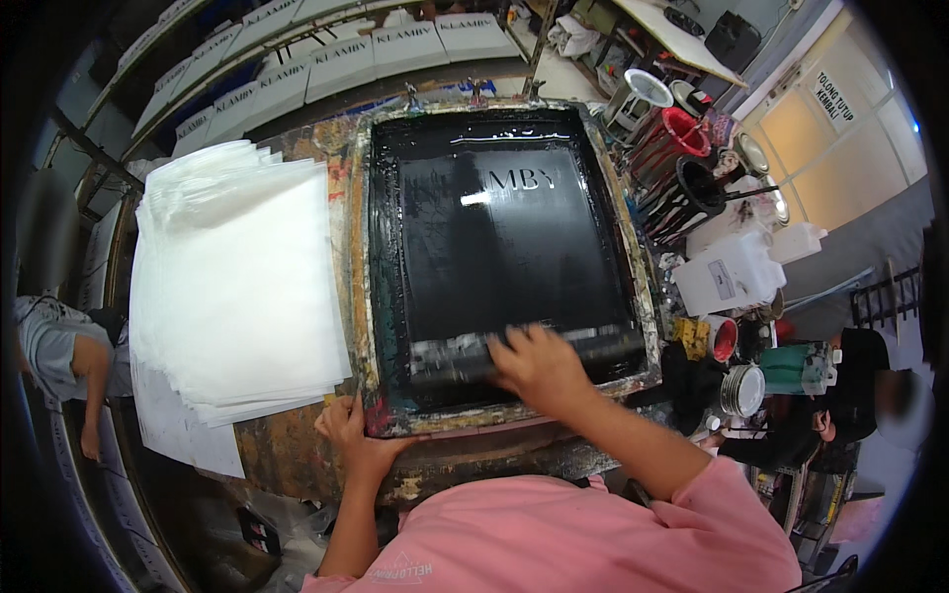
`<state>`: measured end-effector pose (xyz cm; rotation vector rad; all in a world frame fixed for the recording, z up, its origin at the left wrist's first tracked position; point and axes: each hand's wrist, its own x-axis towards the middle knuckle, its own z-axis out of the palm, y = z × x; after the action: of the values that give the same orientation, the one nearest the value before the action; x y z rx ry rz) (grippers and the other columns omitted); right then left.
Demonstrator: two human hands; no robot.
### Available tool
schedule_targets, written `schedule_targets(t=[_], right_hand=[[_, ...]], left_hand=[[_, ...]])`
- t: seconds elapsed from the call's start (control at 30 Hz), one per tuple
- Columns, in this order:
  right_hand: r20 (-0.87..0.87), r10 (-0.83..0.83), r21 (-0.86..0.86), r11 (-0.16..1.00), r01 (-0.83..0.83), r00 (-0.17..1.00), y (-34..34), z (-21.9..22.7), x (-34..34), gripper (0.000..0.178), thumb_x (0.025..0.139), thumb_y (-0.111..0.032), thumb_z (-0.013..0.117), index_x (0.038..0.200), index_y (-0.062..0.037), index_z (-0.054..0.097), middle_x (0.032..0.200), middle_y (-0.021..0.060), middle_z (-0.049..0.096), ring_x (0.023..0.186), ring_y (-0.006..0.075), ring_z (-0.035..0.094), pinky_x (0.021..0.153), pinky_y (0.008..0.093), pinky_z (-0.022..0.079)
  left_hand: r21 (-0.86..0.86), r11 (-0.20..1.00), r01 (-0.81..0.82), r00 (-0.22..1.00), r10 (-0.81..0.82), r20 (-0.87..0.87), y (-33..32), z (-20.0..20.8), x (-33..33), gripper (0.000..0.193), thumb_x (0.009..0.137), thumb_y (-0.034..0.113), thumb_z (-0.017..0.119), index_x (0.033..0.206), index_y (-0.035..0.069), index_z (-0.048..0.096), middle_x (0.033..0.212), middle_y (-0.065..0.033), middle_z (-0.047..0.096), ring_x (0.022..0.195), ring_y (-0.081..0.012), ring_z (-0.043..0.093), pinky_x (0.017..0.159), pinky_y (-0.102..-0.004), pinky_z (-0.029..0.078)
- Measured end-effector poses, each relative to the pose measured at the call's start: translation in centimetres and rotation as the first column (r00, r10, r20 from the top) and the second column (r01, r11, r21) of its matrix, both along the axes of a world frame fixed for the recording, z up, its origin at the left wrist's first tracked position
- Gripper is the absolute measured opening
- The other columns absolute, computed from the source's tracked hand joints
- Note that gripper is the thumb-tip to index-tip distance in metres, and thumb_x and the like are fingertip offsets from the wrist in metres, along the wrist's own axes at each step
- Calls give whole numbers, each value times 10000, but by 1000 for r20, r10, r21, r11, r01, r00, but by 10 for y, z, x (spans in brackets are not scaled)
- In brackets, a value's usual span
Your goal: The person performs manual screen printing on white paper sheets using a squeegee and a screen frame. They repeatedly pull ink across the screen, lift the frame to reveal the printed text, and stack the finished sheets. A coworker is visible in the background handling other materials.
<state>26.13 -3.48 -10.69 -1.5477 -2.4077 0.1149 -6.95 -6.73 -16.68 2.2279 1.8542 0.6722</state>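
Note:
A screen-printing frame [647, 287] lies flat before me, its mesh [514, 267] coated in glossy black ink, with dark lettering showing near the far end. Across the near part of the mesh lies a wide squeegee [450, 358], smeared with ink. My right hand [544, 371] is closed over its top edge, right of its middle, slightly blurred. At the frame's near left corner, my left hand [348, 427] is curled against the wooden edge, thumb along the near side; its fingertips are partly hidden. Left of the frame is a thick stack of white sheets [237, 287].
Ink-stained tubs [684, 128], a white jug [727, 272], a green container [796, 368] and a lidded can [741, 390] crowd the right side. Shelves of printed white sheets [341, 69] stand beyond. One person [74, 346] is at far left, another [840, 395] at right.

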Motion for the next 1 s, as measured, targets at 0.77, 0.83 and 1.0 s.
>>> schedule_targets(t=[0.77, 0.83, 1.0], right_hand=[[80, -56, 242, 970, 35, 995, 235, -20, 32, 391, 935, -513, 733, 1097, -161, 686, 987, 93, 697, 973, 326, 687, 770, 469, 580], [89, -41, 190, 982, 23, 995, 164, 0, 21, 387, 933, -495, 740, 1109, -157, 675, 980, 91, 682, 968, 323, 681, 744, 467, 580], [124, -61, -97, 993, 73, 990, 0, 58, -7, 444, 921, -445, 767, 1121, -77, 618, 956, 101, 662, 960, 328, 680, 731, 464, 593]], left_hand=[[144, 989, 22, 960, -61, 272, -17, -30, -7, 1330, 537, 756, 915, 1522, -32, 496, 1318, -181, 576, 1147, -355, 529, 1004, -501, 454], [120, 993, 13, 959, -46, 279, -16, -28, -7, 1325, 535, 727, 934, 1529, -31, 492, 1315, -185, 577, 1131, -359, 519, 997, -499, 448], [59, 998, -25, 855, -9, 519, -13, -13, 9, 1266, 589, 603, 999, 1545, -42, 474, 1261, -157, 598, 1194, -337, 584, 1046, -473, 488]])
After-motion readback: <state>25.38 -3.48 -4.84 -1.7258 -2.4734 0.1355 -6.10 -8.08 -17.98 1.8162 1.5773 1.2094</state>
